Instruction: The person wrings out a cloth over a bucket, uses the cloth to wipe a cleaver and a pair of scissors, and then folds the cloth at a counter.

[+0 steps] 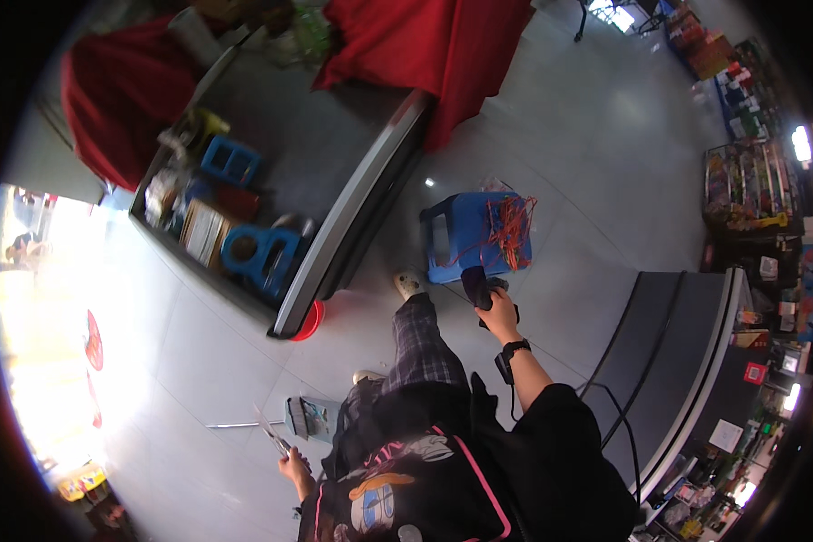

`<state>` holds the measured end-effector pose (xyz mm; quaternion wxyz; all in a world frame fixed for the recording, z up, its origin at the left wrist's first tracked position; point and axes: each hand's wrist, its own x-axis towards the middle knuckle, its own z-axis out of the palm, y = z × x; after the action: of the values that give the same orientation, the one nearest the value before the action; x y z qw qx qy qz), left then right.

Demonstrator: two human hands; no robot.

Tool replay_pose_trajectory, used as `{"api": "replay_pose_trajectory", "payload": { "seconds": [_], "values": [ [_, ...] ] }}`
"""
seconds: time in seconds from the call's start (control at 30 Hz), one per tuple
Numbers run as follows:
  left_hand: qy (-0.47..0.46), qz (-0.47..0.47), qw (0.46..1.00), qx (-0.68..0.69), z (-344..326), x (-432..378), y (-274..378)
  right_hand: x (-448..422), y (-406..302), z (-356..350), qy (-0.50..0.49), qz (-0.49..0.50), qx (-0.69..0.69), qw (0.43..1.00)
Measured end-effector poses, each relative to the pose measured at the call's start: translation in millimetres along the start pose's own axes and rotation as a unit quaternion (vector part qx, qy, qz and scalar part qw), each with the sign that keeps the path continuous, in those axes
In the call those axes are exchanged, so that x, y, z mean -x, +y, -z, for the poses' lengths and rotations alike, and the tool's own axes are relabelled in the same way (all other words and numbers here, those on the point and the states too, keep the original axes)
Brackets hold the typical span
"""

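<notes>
My right hand point(500, 313), with a black band and a corded device at its wrist, is closed around a dark, bundled item point(475, 286) that looks like cloth. Just beyond it stands a blue plastic stool point(464, 234) with a tangle of red-orange string point(510, 230) on its top. Low on the left, my left hand point(294, 466) grips a pair of scissors point(274, 435), blades pointing away from me. Near the scissors, a dustpan point(315, 418) with a long metal handle lies on the floor.
A grey counter point(352, 196) holds blue plastic holders point(261, 257) and boxes; red cloth point(406, 40) drapes its far part. A red bucket point(309, 322) sits beneath its corner. Another counter point(664, 352) and stocked shelves point(752, 183) stand at right. A black cable point(627, 417) hangs near my right arm.
</notes>
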<state>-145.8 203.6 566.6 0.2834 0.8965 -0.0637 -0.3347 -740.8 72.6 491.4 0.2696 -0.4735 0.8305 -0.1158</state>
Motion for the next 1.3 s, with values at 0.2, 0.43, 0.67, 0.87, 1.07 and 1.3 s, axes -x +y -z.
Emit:
{"api": "replay_pose_trajectory", "payload": {
  "seconds": [0.2, 0.43, 0.67, 0.87, 1.07, 1.3],
  "values": [
    [-0.046, 0.156, 0.974, 0.158, -35.2, 66.4, 79.4, -119.7, 22.6, -6.2, 0.094, 0.028, 0.015, 0.995],
    [-0.011, 0.203, 0.966, 0.162, -37.8, 84.8, 112.3, -207.2, 50.1, -31.4, 0.111, -0.022, 0.020, 0.993],
    [-0.058, 0.211, 0.961, 0.167, -60.7, 100.7, 157.0, -207.3, 52.0, -17.0, 0.064, -0.133, -0.034, 0.989],
    [-0.048, 0.222, 0.967, 0.119, -73.2, 114.1, 171.7, -182.5, 28.1, 4.6, 0.052, -0.108, -0.130, 0.984],
    [-0.095, 0.207, 0.970, 0.079, -53.0, 99.6, 160.7, -173.8, 25.6, 24.0, 0.191, -0.182, -0.163, 0.951],
    [-0.017, 0.229, 0.969, 0.087, -52.7, 112.6, 171.2, -221.4, 90.7, -24.8, 0.111, -0.279, -0.034, 0.953]
  ]
}}
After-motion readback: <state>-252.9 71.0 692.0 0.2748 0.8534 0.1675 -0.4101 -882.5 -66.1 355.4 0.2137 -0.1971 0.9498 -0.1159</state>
